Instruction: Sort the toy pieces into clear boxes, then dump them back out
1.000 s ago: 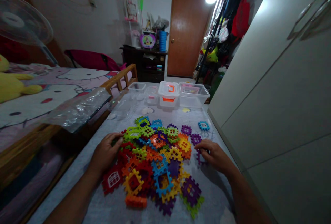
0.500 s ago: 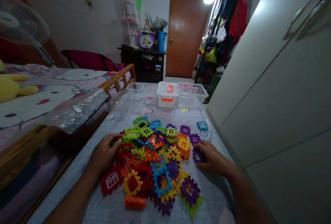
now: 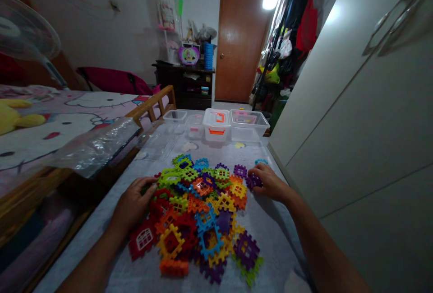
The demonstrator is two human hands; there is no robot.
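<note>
A heap of colourful plastic interlocking tiles (image 3: 199,207) lies on a grey cloth-covered table (image 3: 277,234). My left hand (image 3: 133,202) rests palm down on the heap's left edge, over red and green tiles, fingers curved. My right hand (image 3: 267,181) is at the heap's far right, with its fingers closed on a purple tile (image 3: 253,180). Another purple tile (image 3: 240,170) and a blue tile (image 3: 261,162) lie loose just beyond that hand.
Clear plastic boxes (image 3: 249,126) and a white box with an orange handle (image 3: 216,124) stand at the table's far end. A crumpled clear plastic bag (image 3: 98,146) lies at the left, by a bed (image 3: 50,121). White cabinet doors (image 3: 365,117) run along the right.
My right hand has moved away from me along the heap's right side, carrying a purple tile up to the loose purple and blue ones. My left hand has stayed put.
</note>
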